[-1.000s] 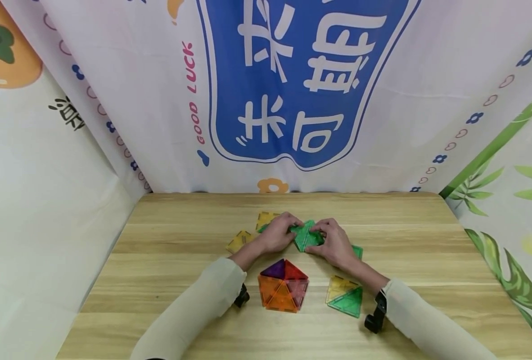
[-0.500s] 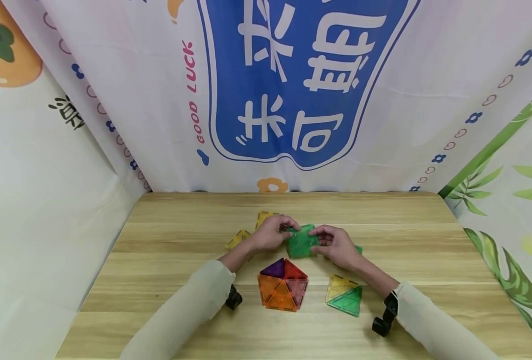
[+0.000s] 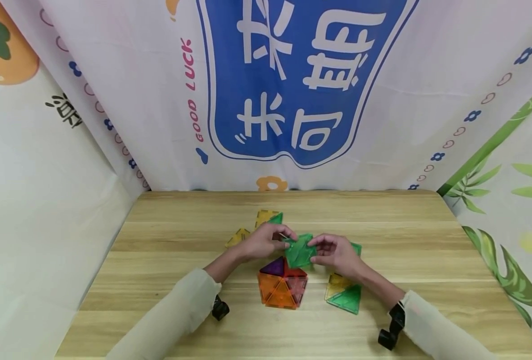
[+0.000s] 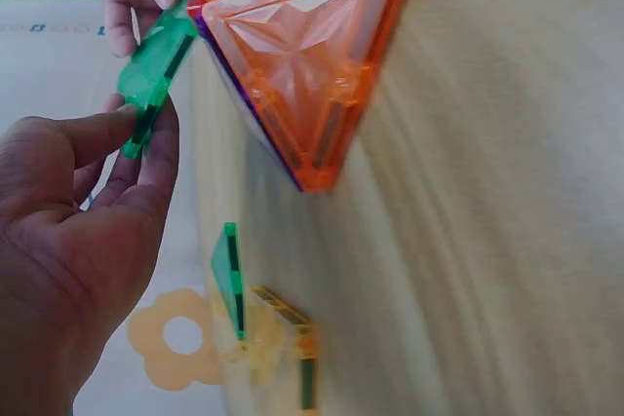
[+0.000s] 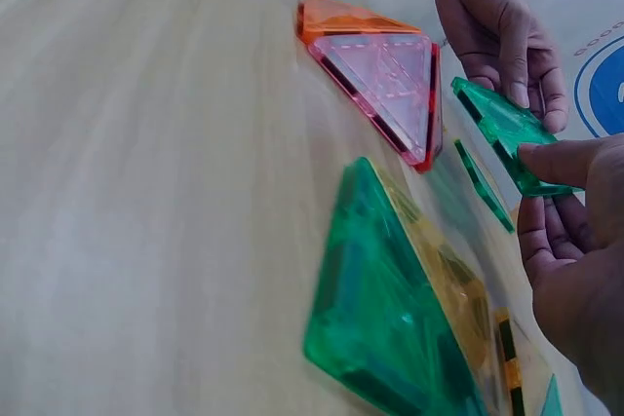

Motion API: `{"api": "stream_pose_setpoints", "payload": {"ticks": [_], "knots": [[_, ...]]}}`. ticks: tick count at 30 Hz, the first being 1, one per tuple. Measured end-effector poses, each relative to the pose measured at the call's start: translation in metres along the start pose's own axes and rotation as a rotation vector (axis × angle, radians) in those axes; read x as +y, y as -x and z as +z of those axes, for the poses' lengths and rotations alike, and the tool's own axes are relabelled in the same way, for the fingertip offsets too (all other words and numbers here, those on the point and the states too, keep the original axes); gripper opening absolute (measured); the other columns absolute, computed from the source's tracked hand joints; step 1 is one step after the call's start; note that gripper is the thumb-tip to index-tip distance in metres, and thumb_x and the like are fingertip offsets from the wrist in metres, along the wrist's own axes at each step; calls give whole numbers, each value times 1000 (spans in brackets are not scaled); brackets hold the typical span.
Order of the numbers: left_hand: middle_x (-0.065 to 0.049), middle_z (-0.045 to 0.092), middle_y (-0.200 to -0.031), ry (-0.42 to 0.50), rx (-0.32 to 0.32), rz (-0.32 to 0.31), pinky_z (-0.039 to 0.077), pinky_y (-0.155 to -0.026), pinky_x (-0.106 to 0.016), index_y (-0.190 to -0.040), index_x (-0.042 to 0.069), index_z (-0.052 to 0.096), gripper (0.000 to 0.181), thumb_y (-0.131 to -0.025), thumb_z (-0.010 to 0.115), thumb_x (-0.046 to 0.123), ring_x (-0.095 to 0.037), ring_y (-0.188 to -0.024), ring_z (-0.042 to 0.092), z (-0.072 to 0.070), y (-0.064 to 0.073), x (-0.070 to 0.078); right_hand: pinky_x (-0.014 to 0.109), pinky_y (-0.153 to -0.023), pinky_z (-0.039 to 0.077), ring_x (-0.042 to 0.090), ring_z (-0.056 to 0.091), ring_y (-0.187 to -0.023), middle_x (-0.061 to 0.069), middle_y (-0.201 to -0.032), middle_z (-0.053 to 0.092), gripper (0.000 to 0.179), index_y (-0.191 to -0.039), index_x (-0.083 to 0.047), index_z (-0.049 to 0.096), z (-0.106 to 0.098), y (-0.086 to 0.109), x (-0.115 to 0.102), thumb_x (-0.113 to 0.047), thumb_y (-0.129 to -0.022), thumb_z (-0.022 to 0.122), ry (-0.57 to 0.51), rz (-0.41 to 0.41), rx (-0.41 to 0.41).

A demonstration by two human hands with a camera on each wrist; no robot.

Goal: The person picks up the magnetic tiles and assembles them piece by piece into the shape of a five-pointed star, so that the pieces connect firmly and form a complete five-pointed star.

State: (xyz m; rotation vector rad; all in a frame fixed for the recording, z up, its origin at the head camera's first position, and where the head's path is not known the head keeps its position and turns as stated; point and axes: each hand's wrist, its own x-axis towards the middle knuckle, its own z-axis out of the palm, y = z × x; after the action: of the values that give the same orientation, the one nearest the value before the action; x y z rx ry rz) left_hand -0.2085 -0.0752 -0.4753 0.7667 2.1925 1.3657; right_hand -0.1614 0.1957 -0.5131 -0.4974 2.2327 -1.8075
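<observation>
Both hands pinch a green translucent magnetic tile piece point(image 3: 300, 252) from opposite sides, raised over the table. My left hand point(image 3: 266, 241) holds its left edge between thumb and fingers; my right hand point(image 3: 338, 255) grips the right edge. In the left wrist view the green piece point(image 4: 156, 70) is tilted, with the left thumb on its near face. Just below it in the head view stands a raised, pyramid-like build point(image 3: 281, 294) of orange, purple, red and pink triangle tiles. The green piece partly covers the red tile there.
A joined yellow and green tile pair point(image 3: 347, 299) lies front right. Behind the right hand shows part of another green tile point(image 3: 357, 248). Back left are a yellow-green pair point(image 3: 263, 217) and a yellow tile point(image 3: 237, 237). The wooden table point(image 3: 176, 295) meets a printed curtain.
Both hands have drawn the green piece nearer, toward the multicoloured build, and turned it. The back-left yellow-green pair is now more exposed. The tiles on the table stay where they were.
</observation>
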Motion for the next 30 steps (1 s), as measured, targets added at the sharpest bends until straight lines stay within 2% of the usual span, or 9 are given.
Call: {"api": "stream_pose_setpoints", "payload": {"ticks": [4,8,15,22,26,30], "knots": [[-6,71,-120,62,-23,-13,61,-93,-38,-120,7,73,21,-103,65,-2,-19,-106,70,1,4,-7,28,-84,62,20,71,-96,17,-119,70,36,-121,-1,71,4,2,4,-1,-87,85,-6,-25,-3],[-3,70,-122,70,-24,-11,59,-97,-34,-121,9,73,22,-104,63,-1,-18,-112,69,5,6,-13,27,-83,62,19,71,-95,19,-118,70,36,-120,1,71,8,3,9,0,-87,85,3,-56,3],[-3,71,-120,0,-2,23,57,-97,-33,-121,10,72,22,-104,63,-1,-17,-110,67,10,7,-16,26,-81,62,15,72,-93,22,-115,70,34,-118,3,69,14,4,11,4,-87,84,35,-81,10],[-6,73,-116,-90,-12,89,58,-94,-30,-120,7,72,19,-103,66,0,-20,-109,70,15,6,-25,28,-79,63,19,75,-92,18,-111,71,31,-112,-2,71,17,4,12,-1,-86,87,140,-68,24],[-7,73,-114,-123,14,116,58,-92,-30,-116,5,73,14,-104,65,3,-19,-107,70,16,10,-25,29,-77,64,22,75,-89,14,-108,71,33,-111,-4,71,17,2,10,-4,-84,89,229,-131,50],[-6,72,-113,-148,47,119,58,-89,-29,-115,5,74,13,-106,64,8,-17,-102,70,12,21,-23,39,-81,64,29,72,-100,16,-122,69,43,-118,-3,71,12,-2,6,-4,-80,93,370,-267,76]]}}
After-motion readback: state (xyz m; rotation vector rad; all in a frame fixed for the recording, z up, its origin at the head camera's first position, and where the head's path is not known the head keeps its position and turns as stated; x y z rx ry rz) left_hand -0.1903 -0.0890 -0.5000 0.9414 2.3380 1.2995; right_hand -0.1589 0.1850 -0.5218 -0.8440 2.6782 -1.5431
